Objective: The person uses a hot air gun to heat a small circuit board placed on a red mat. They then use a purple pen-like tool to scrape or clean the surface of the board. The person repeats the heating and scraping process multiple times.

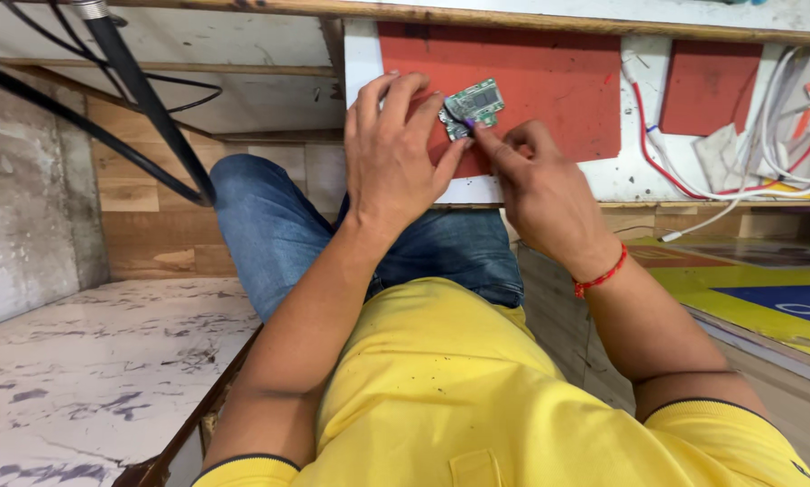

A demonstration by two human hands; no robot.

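Note:
A small green circuit board [477,101] lies over a red mat [549,81] on a white workbench. My left hand [394,153] grips the board's left end with its fingertips. My right hand [536,185] comes in from the right, its index finger and thumb pinched on the board's lower edge. A small purple bit shows at that fingertip; I cannot tell what it is. A red thread bracelet [601,271] circles my right wrist.
A second red mat [710,83] lies further right on the bench [630,176]. Red and white cables [748,180] and small white parts are piled at the right edge. Black cables [143,99] hang at the left. My blue-jeaned knee [270,225] sits under the bench.

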